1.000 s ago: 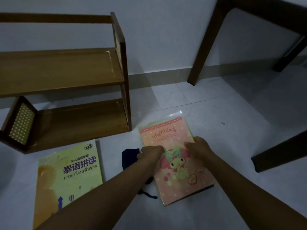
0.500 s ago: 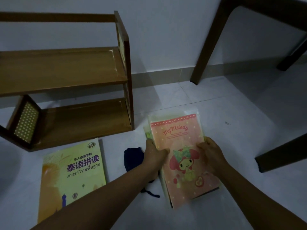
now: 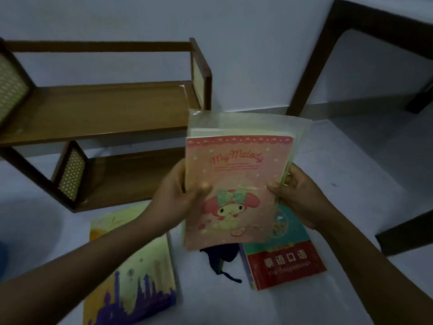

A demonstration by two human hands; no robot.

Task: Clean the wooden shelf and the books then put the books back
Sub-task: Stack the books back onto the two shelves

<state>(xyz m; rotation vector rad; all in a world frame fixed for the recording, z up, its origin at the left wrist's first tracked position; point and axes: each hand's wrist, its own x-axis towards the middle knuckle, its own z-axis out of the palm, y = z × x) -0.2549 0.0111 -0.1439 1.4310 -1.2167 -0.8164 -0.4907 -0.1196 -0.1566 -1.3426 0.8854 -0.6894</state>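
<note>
Dim room, pale tiled floor (image 3: 351,160). Left hand (image 3: 173,198) and right hand (image 3: 297,195) clasp the pink notebook (image 3: 236,188) by its edges, raised before the bare shelf (image 3: 93,113). Two books (image 3: 285,261) lie below.

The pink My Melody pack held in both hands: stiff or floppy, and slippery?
The pink pack looks fairly stiff: it stands flat between left hand and right hand. Its glossy clear wrapper probably makes it slippery. Loose sheets inside might shift.
</note>
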